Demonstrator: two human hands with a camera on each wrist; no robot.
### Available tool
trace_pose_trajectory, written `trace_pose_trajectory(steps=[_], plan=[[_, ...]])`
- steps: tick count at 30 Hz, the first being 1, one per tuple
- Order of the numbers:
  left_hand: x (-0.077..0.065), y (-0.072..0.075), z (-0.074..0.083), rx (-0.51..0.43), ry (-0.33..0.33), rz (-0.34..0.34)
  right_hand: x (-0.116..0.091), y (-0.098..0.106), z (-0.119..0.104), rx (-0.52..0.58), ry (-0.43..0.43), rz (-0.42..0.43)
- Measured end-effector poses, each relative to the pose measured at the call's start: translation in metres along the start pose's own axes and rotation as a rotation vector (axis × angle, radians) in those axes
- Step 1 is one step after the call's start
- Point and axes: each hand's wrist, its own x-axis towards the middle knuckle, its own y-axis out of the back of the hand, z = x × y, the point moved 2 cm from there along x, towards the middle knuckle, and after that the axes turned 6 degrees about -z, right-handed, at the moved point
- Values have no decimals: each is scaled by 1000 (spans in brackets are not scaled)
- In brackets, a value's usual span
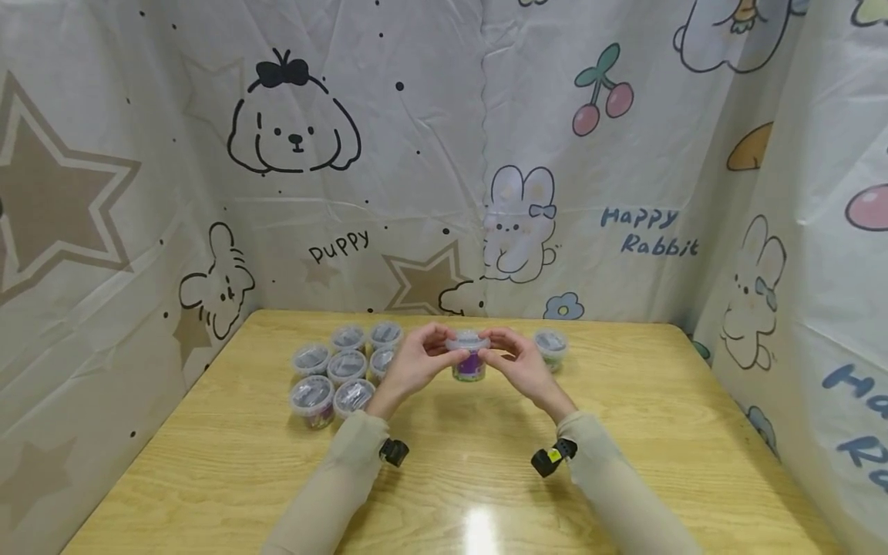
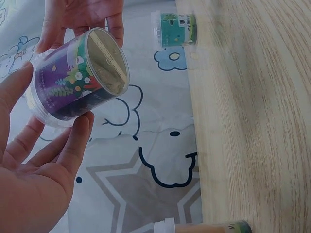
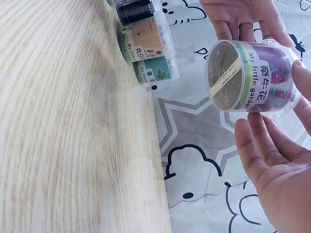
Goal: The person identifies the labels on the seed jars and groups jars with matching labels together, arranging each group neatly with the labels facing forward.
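Above the middle of the table, both hands hold a clear plastic tub [image 1: 469,367] with a lid and a purple label reading "My little garden". My left hand [image 1: 418,361] grips its left side near the lid, thumb in front. My right hand [image 1: 519,362] grips the opposite side in the same way. The left wrist view shows the tub's base [image 2: 108,60], with brown contents and a pale strip inside. In the right wrist view the printed label [image 3: 265,77] faces the camera.
Several similar lidded tubs [image 1: 347,366] stand grouped on the wooden table [image 1: 486,462], left of the hands. A single tub with a green label [image 1: 551,348] stands to the right, behind the right hand. A patterned cloth [image 1: 416,154] encloses the table's back and sides.
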Motion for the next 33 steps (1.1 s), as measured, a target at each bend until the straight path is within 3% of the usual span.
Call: trace_pose_trajectory(steps=[13,25,33], plan=[[-2,0,-2,46,-16,23,-4,-2,-3,7,5,-1],[1,3,-8,-35,-26,-3,0,2,1,75,41,-98],[1,2,-9,-55,-29,-27,-1,1,2,60,21,-84]])
